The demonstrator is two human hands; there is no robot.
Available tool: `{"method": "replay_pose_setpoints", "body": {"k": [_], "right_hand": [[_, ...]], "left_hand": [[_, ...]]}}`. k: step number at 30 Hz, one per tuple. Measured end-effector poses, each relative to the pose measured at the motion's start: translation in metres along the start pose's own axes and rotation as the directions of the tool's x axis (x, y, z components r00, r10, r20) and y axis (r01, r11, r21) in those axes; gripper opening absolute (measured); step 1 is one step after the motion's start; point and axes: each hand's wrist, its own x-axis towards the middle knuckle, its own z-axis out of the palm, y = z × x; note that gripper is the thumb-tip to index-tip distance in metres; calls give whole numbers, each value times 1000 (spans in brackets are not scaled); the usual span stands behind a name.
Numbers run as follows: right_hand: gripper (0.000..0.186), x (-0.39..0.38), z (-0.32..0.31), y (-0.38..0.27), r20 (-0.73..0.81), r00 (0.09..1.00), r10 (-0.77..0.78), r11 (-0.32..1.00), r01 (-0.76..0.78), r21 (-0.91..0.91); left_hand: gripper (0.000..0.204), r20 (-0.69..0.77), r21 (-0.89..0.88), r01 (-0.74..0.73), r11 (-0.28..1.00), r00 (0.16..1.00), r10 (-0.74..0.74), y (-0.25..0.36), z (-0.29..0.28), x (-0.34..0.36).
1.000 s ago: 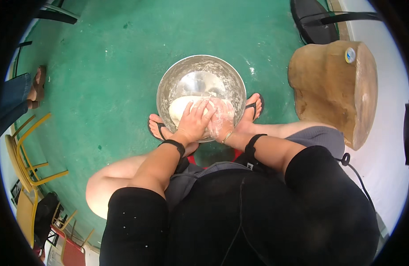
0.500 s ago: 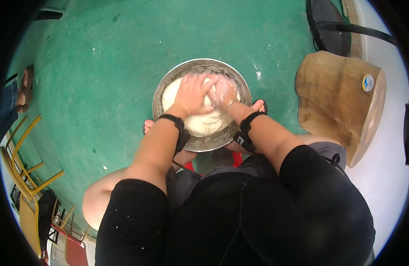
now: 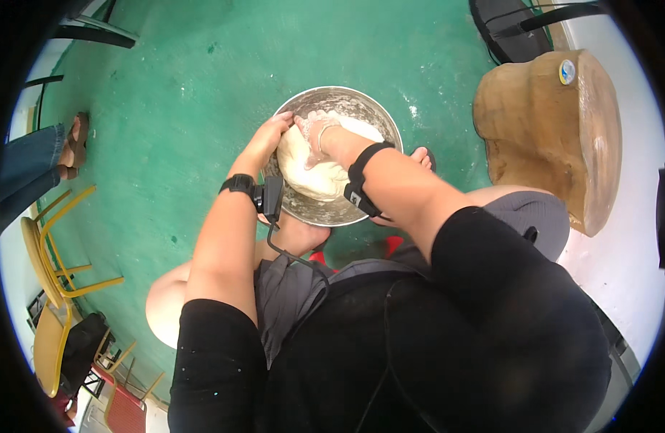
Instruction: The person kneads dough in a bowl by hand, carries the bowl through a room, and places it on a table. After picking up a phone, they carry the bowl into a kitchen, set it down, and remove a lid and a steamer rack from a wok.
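Note:
A large mass of pale dough (image 3: 311,178) lies in a round metal bowl (image 3: 331,211). My left hand (image 3: 267,135) is at the bowl's left rim, its fingers bent over the edge. Inside the bowl, my right hand (image 3: 319,136), whitened with flour or dough, grasps the dough's upper left part. Its thumb lies on the dough's surface, and its fingers curl over the far side, with the tips partly hidden. A bracelet circles the right wrist. Black straps with small devices are around both forearms.
The bowl is between my feet on the green floor (image 3: 203,94), and a red thing shows beneath its near side. A carved wooden block (image 3: 534,123) stands right, by the white wall. At left are yellow-framed chairs (image 3: 47,260) and another person's sandalled foot (image 3: 76,141).
My left hand has left the dough for the bowl's left rim. My right hand has shifted left over the dough, which now sits differently in the bowl. The whole view has also shifted.

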Motion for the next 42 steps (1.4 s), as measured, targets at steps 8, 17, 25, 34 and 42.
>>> {"method": "replay_pose_setpoints", "body": {"k": [8, 17, 25, 34, 42], "right_hand": [[55, -93, 25, 3, -230, 940, -253, 960, 273, 58], [49, -174, -10, 29, -222, 972, 79, 838, 56, 542], [57, -147, 56, 28, -501, 847, -180, 870, 374, 320], [69, -86, 69, 35, -348, 898, -268, 896, 365, 252], [56, -4, 45, 41, -335, 859, -388, 875, 458, 160]], "left_hand": [[48, -199, 402, -83, 912, 964, 175, -17, 15, -16], [61, 95, 501, -410, 762, 901, 422, -39, 115, -83], [62, 114, 838, -394, 377, 803, 586, -58, 164, -93], [65, 122, 921, -286, 263, 854, 505, -76, 125, -47], [44, -175, 887, -176, 426, 727, 664, -75, 94, -5]]}}
